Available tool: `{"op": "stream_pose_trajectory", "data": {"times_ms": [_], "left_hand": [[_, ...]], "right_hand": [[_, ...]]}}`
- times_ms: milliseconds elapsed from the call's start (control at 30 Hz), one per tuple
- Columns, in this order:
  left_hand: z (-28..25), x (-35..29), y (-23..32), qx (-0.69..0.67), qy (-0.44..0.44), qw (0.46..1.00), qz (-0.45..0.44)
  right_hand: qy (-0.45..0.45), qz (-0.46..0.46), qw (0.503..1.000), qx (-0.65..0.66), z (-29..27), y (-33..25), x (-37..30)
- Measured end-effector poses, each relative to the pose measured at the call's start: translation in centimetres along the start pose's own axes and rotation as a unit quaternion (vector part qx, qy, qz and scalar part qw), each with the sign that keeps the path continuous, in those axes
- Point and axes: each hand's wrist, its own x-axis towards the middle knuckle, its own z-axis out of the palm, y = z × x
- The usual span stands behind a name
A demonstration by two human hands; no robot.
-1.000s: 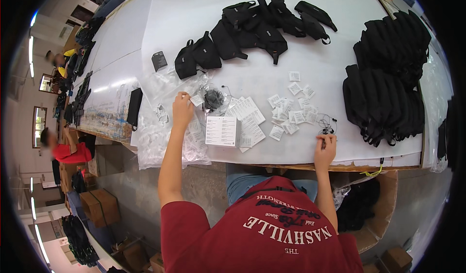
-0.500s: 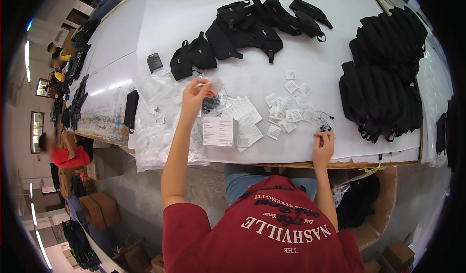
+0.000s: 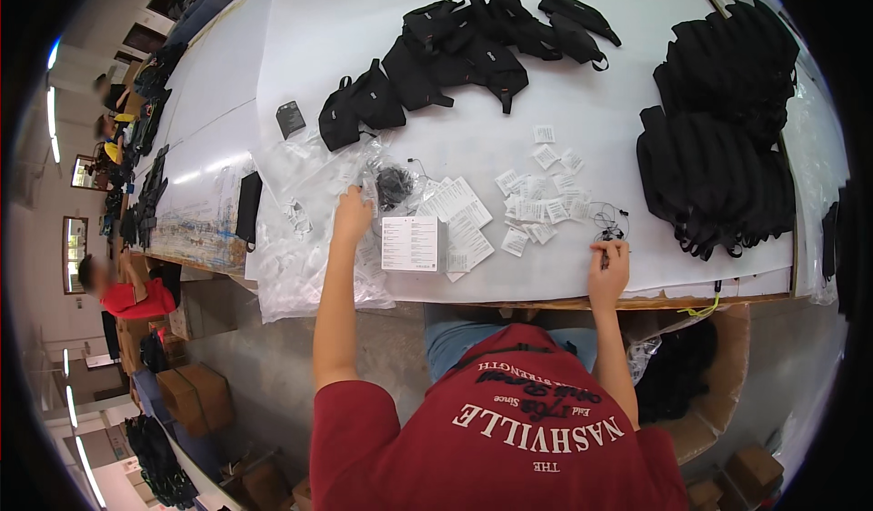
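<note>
My left hand (image 3: 355,213) is down on a heap of clear plastic bags (image 3: 305,265), its fingers bent with the tips against the plastic. What they pinch, if anything, is hidden. Just right of it lies a tangled bundle of thin black cords (image 3: 395,186). Near the table's front edge my right hand (image 3: 609,267) is closed on several thin black strings (image 3: 607,229), whose loops and small dark ends stick out beyond the fingers. Scattered white printed labels (image 3: 536,204) lie left of that hand. A white printed box (image 3: 409,245) stands between my arms, beside more label sheets (image 3: 461,220).
Black pouches (image 3: 455,52) lie across the far middle of the table. Tall stacks of black bags (image 3: 718,175) stand at the right. A small black card (image 3: 290,120) is at the left. Below the table sits an open carton (image 3: 718,375). A person in red (image 3: 136,288) is far left.
My left hand has come down and nearer from above the black cord bundle onto the plastic bags; the small clear piece it held no longer shows. My right hand stays at the strings.
</note>
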Motion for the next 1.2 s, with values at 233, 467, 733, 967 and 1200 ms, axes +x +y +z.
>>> {"op": "stream_pose_trajectory", "data": {"times_ms": [233, 467, 733, 967, 1200], "left_hand": [[2.6, -0.2, 1.8, 0.146, 0.073, 0.986, -0.035], [2.8, 0.3, 1.5, 0.078, 0.084, 0.992, 0.044], [2.3, -0.5, 0.6, -0.094, 0.159, 0.982, 0.038], [1.4, 0.0, 2.4, -0.13, 0.228, 0.965, 0.013], [0.9, 1.5, 2.9, -0.194, 0.251, 0.948, 0.012]], "right_hand": [[-0.002, -0.002, 1.0, 0.015, 0.1, 0.1, -0.1], [-0.002, 0.006, 1.0, 0.014, 0.0, -0.3, 0.1], [0.002, -0.011, 1.0, 0.008, 0.2, -0.2, 0.0], [0.005, -0.005, 1.0, 0.016, 0.0, -0.2, -0.2], [0.0, -0.001, 1.0, 0.014, 0.0, 0.0, 0.1]]}}
